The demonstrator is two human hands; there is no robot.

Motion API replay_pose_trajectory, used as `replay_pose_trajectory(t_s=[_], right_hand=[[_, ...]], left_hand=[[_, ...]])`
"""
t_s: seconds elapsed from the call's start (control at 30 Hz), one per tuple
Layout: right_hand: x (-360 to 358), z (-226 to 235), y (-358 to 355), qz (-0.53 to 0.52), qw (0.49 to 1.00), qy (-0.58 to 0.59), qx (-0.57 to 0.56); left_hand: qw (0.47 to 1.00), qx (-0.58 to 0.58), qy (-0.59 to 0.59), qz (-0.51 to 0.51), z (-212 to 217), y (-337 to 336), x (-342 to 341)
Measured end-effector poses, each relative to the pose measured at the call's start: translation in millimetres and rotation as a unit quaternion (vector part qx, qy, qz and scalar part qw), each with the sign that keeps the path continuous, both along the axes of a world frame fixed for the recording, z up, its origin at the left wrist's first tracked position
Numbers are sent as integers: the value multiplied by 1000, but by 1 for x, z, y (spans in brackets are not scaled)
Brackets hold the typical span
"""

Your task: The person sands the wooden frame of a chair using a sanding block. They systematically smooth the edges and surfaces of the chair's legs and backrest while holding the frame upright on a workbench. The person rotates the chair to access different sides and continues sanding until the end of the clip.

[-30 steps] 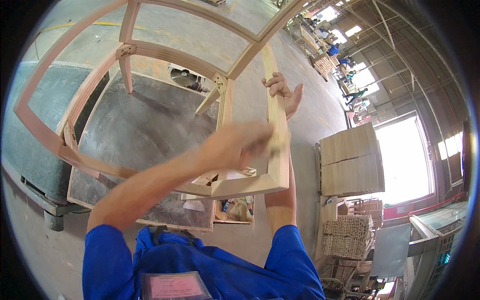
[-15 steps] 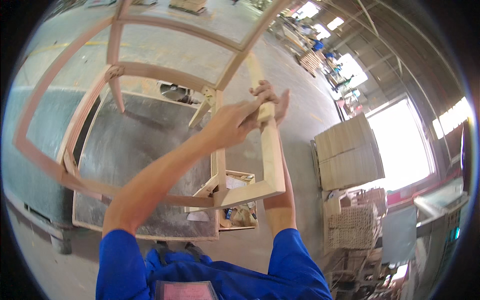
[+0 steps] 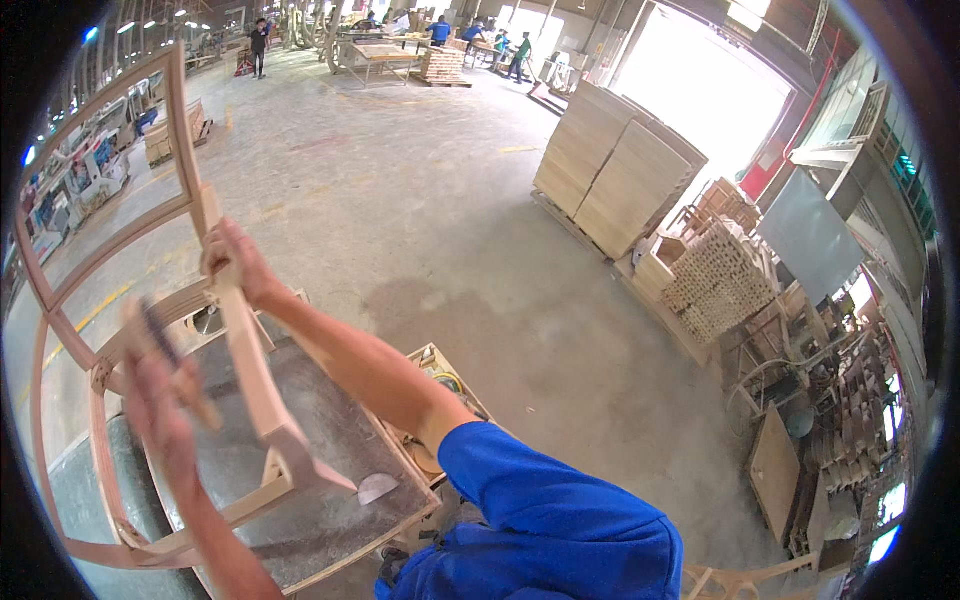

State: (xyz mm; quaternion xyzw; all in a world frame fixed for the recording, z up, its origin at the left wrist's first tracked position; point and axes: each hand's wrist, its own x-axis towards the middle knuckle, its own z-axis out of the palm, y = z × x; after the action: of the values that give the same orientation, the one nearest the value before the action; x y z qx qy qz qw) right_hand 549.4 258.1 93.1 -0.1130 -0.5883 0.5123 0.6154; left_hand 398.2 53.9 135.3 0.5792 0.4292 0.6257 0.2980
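No packages, labels, signs or screens are visible.

A dusty grey workbench (image 3: 330,470) stood on the concrete floor (image 3: 430,200). A wooden chair frame (image 3: 240,370) rested on its top, and a small pale scraper blade (image 3: 377,487) lay near its right edge.

Pale tan wooden frame (image 3: 250,360), grey dusty worktable (image 3: 330,440), bright blue sleeve (image 3: 540,500).
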Motion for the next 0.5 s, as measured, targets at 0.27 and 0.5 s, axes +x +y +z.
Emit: replay_pose_trajectory(t_s=[0.27,0.5], right_hand=[[-19,12,-28,-161,972,-127,118],[-4,23,-32,-150,966,-142,152]], left_hand=[[903,-38,-83,419,-28,-158,-12],[851,30,145,503,13,-188,132]])
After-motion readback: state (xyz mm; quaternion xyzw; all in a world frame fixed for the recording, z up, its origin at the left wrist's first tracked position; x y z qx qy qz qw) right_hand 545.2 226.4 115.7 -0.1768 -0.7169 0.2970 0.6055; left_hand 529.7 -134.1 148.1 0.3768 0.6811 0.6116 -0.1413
